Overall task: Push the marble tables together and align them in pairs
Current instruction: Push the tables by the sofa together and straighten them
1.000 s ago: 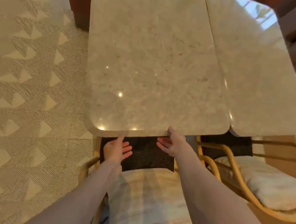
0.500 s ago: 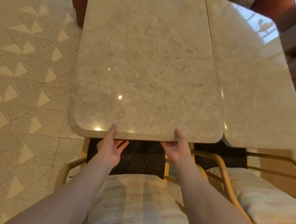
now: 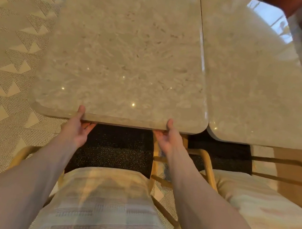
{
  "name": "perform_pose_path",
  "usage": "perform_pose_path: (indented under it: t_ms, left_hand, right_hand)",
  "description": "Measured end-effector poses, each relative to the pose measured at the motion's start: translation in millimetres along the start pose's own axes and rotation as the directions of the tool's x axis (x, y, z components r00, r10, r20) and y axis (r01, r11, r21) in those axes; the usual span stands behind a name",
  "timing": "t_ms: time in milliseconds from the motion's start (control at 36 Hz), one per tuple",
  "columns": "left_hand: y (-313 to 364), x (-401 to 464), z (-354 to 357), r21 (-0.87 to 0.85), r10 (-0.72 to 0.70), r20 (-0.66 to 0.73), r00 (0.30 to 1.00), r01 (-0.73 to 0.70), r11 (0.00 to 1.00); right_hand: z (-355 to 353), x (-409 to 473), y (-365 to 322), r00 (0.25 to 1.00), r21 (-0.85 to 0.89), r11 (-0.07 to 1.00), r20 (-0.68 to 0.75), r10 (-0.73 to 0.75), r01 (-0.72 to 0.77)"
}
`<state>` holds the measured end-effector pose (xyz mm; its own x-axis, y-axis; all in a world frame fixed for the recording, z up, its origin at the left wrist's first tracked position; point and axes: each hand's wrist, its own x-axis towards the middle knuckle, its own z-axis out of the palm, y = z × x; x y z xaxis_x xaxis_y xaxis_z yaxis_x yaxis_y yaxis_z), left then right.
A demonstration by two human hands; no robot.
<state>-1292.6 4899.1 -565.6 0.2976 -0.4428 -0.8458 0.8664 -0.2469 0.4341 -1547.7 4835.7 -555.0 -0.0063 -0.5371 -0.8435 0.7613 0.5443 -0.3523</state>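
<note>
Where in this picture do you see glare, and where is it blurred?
Head view: window glare on the right marble table; small light specks on the left marble table, gripped by the left hand and right hand; the far right edge is smeared.

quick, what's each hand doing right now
Left hand: grips the near edge of the left marble table, thumb on top.
Right hand: grips the same edge.

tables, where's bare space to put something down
Both tops are bare: the left table beyond the two thumbs, and the right table from the seam to its far edge. It is crowded at the near edge, where the left hand and right hand grip above the chairs.
</note>
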Motion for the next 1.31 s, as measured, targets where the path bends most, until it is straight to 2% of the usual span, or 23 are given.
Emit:
perform_pose_path:
  t_ms: [194,444,611,750,806,861,972,1056,1194,1306]
  left_hand:
    - [-5.4,-17.0,0.5,-0.009,-0.003,0.001,1.0,0.003,1.0]
    - [-7.0,-16.2,-0.3,-0.02,-0.027,-0.036,0.999,0.026,0.999]
    - [-2.7,-23.6,7.6,-0.055,-0.08,-0.013,0.997,0.079,0.995]
    - [9.2,-33.8,5.9,0.095,-0.17,0.013,0.985,0.168,0.981]
    - [18.6,-47.0,-1.4,0.12,-0.2,0.037,0.979,0.194,0.974]
    - [27.4,-62.7,-8.8,0.162,-0.172,0.063,0.983,0.159,0.974]
    - [60.6,-105.6,-23.4,0.249,0.026,0.13,0.991,-0.058,0.967]
    - [98.0,-150.6,-48.3,0.279,0.178,0.226,0.958,-0.239,0.93]
    - [169.8,-226.0,-143.6,0.333,0.397,0.355,0.847,-0.511,0.793]
    - [247.4,-278.7,-237.9,0.338,0.601,0.289,0.745,-0.667,0.664]
  right_hand:
    - [-5.6,4.1,1.8,0.998,-0.01,0.999,-0.056,-0.043,0.043]
    - [-10.2,6.2,-0.3,0.996,0.014,1.0,-0.087,-0.003,0.004]
    - [-1.6,-0.6,-0.9,0.996,0.001,1.0,-0.091,0.012,-0.012]
    - [0.7,-16.1,-6.9,0.989,-0.212,0.977,-0.151,0.001,-0.033]
    - [6.4,-29.1,-2.4,0.979,-0.343,0.939,-0.196,-0.059,-0.012]
    - [15.6,-44.4,4.9,0.967,-0.446,0.894,-0.212,-0.145,0.036]
    - [55.6,-88.7,36.7,0.974,-0.578,0.804,-0.068,-0.216,0.138]
    - [95.7,-131.6,79.9,0.962,-0.57,0.777,0.108,-0.25,0.265]
    - [151.1,-214.5,185.5,0.89,-0.577,0.71,0.428,-0.158,0.404]
    - [190.7,-279.7,273.5,0.795,-0.638,0.579,0.606,-0.027,0.507]
